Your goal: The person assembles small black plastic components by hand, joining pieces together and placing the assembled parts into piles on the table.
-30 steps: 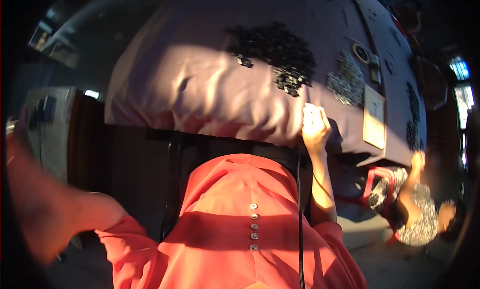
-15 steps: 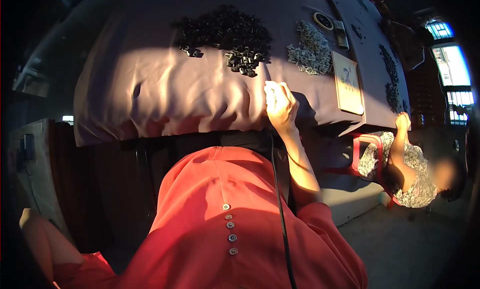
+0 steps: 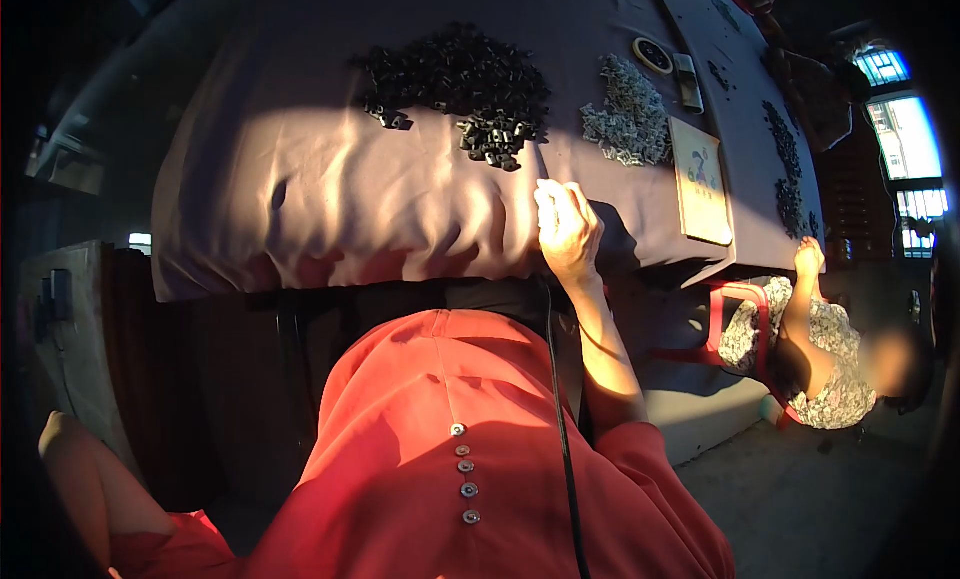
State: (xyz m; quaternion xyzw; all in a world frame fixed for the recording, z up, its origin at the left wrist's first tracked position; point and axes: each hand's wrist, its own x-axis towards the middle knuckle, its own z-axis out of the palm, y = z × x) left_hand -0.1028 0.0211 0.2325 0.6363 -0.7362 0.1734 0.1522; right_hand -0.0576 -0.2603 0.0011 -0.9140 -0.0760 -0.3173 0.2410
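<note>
My right hand (image 3: 570, 229) is over the near edge of the cloth-covered table (image 3: 350, 189), fingers curled together. Whatever lies inside the fingers, if anything, is too small or hidden to make out. Just beyond the fingertips, up and to the left, lies a large heap of small black parts (image 3: 455, 74), some with shiny bits catching the sunlight. To the right of it is a pile of small silvery-grey parts (image 3: 628, 114). At the lower left only my bent left arm (image 3: 85, 479) shows; the hand itself is out of the frame.
Right of the piles lie a printed booklet (image 3: 700, 184), a roll of tape (image 3: 653, 55) and a small box (image 3: 688, 83). Another person (image 3: 825, 349) sits at the right by more dark parts (image 3: 785, 169). A black cable (image 3: 562, 409) hangs down over my red clothing.
The whole view has shifted slightly, so the table and piles appear a little lower. My right hand stays curled in nearly the same spot by the black heap.
</note>
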